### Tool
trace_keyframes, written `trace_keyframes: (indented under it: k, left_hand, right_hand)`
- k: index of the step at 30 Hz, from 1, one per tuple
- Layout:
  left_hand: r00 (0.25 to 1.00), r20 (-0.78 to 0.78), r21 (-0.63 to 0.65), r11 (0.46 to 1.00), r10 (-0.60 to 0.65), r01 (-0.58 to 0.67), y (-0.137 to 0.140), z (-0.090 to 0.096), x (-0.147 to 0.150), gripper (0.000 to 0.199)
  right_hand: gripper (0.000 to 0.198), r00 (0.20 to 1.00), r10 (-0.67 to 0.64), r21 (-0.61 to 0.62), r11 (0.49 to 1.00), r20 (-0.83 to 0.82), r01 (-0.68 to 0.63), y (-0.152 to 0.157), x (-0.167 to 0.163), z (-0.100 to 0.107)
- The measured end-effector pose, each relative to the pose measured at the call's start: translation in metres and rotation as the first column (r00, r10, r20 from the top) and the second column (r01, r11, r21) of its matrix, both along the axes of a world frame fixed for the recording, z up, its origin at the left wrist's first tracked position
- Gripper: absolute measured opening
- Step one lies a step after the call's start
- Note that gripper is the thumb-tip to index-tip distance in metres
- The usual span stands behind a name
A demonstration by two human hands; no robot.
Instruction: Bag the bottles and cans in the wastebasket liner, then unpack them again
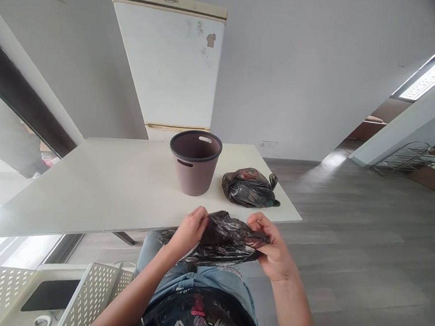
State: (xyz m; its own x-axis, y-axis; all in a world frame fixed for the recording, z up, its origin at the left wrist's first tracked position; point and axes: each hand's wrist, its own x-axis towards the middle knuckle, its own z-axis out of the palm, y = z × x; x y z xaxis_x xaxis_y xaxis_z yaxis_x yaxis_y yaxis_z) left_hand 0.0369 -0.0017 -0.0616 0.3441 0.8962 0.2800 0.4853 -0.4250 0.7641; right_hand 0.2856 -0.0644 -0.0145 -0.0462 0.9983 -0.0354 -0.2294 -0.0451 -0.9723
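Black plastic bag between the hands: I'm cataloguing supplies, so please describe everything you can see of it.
The black plastic bag looks like thin, glossy, heavily creased film, partly see-through near the right hand. It spreads sideways between both hands, above the lap, by the near edge of the white table. The left hand pinches it on one side; the right holds the other end. Whether its mouth is open cannot be told.

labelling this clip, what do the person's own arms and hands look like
The left hand and right hand are gloveless; the forearms are bare, with no sleeve or watch in view. Worn are a black top with a cartoon print and blue jeans.
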Motion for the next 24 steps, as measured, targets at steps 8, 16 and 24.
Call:
trace_keyframes:
  k: [8, 16, 24]
  left_hand:
    - [0.910, -0.012, 0.215, 0.890, 0.414, -0.402, -0.005, 0.082, -0.065, 0.023]
    - [0.980, 0.025, 0.003, 0.980, 0.199, -0.199, -0.035, 0.063, -0.029, 0.022]
    - [0.990, 0.133, -0.037, 0.998, -0.045, 0.050, -0.061, 0.053, 0.005, 0.014]
  right_hand:
    - [0.032, 0.542, -0.517, 0.522, 0.838, 0.663, 0.162, 0.002, 0.032, -0.003]
    - [0.051, 0.441, -0.558, 0.618, 0.786, 0.704, 0.008, -0.018, 0.023, 0.008]
    - [0.030, 0.795, -0.074, 0.302, 0.943, 0.603, -0.141, -0.025, -0.075, -0.020]
